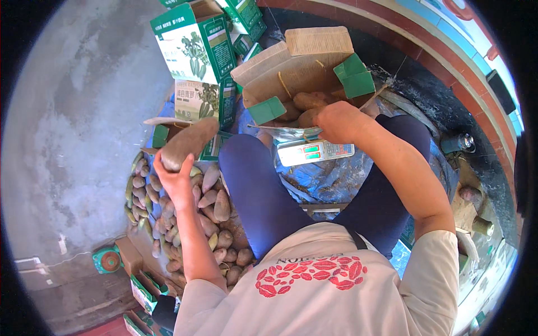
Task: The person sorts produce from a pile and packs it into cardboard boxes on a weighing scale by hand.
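Observation:
My left hand (177, 173) is closed round the lower end of a long, soil-brown radish (193, 141), which tilts up and to the right above the pile. My right hand (339, 123) reaches over the front edge of an open carton (252, 84) ahead of me. Its fingers curl onto a brown radish (309, 117) in the carton, and their tips are partly hidden. More brown radishes (309, 101) lie around it inside. Under the carton's near side sits a white digital scale (315, 153) with green lit displays and a keypad.
A heap of brown and green radishes (207, 198) lies on the floor beside my left leg. Green-and-white cartons (193, 50) are stacked ahead to the left. Blue sheeting (322, 185) covers floor between my legs. A dark flask (458, 144) stands at the right.

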Demonstrator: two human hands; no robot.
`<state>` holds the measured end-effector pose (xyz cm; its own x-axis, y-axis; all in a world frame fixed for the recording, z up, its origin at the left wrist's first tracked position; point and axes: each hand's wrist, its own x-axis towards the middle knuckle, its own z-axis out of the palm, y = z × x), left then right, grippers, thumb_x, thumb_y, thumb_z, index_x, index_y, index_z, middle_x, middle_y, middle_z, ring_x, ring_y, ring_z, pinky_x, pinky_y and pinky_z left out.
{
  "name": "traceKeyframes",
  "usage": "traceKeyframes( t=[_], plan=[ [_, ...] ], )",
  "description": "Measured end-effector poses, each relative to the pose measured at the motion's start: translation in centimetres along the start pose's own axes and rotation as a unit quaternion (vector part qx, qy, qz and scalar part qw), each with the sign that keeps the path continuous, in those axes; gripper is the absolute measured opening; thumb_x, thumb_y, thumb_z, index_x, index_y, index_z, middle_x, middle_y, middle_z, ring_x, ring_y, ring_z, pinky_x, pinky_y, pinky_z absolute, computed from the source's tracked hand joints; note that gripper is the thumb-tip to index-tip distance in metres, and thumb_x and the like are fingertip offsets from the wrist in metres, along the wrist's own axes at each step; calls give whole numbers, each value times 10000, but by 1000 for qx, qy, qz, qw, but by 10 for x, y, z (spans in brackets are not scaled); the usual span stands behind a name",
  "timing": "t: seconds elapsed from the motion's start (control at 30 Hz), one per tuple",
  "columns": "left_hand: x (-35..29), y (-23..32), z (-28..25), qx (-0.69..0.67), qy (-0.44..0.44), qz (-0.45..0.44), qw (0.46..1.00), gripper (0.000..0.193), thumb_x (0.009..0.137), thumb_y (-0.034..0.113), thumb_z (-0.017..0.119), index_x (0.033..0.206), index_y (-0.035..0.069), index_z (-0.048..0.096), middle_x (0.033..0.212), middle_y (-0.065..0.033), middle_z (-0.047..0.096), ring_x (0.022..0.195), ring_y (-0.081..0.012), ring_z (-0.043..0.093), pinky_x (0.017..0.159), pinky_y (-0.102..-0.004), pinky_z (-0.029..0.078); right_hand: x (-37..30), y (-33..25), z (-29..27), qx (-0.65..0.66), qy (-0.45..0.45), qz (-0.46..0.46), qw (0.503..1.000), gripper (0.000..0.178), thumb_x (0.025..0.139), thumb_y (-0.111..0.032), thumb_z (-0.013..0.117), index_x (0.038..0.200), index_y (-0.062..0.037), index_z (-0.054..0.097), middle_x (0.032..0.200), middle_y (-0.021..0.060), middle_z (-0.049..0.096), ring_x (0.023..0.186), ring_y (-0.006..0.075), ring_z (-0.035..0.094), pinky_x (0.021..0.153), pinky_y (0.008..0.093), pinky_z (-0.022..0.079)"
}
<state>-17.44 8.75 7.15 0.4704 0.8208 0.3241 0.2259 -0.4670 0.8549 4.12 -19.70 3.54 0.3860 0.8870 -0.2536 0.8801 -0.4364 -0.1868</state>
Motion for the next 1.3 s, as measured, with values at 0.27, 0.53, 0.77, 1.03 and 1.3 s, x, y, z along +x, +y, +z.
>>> traceKeyframes(
  t=[0.27, 0.53, 0.77, 1.03, 1.3],
  plan=[
    [12, 78, 105, -86, -228, 100, 965, 648, 637, 105, 780, 1193, 13, 459, 1104, -87, 528, 995, -163, 512, 877, -294, 425, 0, 1, -1, -1, -5, 16, 1000, 230, 777, -274, 627, 828, -54, 675, 824, 146, 663, 803, 300, 648, 699, 399, 515],
    [-6, 103, 191, 301, -343, 294, 839, 689, 617, 175, 753, 1235, 107, 455, 1120, -182, 549, 1015, -346, 565, 847, -420, 466, -1, 1, -3, 26, -24, 13, 999, 197, 761, -174, 596, 866, -36, 690, 924, 141, 668, 869, 292, 647, 732, 396, 517],
    [-5, 92, 197, 354, -400, 273, 800, 692, 678, 227, 734, 1293, 146, 427, 1158, -172, 540, 1026, -336, 563, 849, -416, 465, 6, 3, 8, 34, -16, 15, 999, 195, 760, -175, 598, 862, -37, 691, 918, 144, 669, 865, 287, 649, 729, 394, 515],
    [9, 51, 151, 140, -227, 296, 917, 480, 742, 148, 677, 1182, 31, 525, 1106, -177, 584, 1032, -319, 568, 877, -385, 447, 8, 7, 1, 35, 20, 25, 999, 215, 760, -195, 590, 862, -32, 685, 887, 143, 671, 843, 290, 650, 731, 400, 512],
    [14, 25, 117, 78, -150, 254, 952, 392, 751, 71, 646, 1128, 14, 555, 1024, -179, 619, 961, -310, 600, 856, -369, 459, -1, 16, -10, 108, 55, 32, 992, 370, 836, -424, 560, 918, -75, 656, 868, 162, 653, 852, 344, 616, 748, 431, 478]
  ],
)
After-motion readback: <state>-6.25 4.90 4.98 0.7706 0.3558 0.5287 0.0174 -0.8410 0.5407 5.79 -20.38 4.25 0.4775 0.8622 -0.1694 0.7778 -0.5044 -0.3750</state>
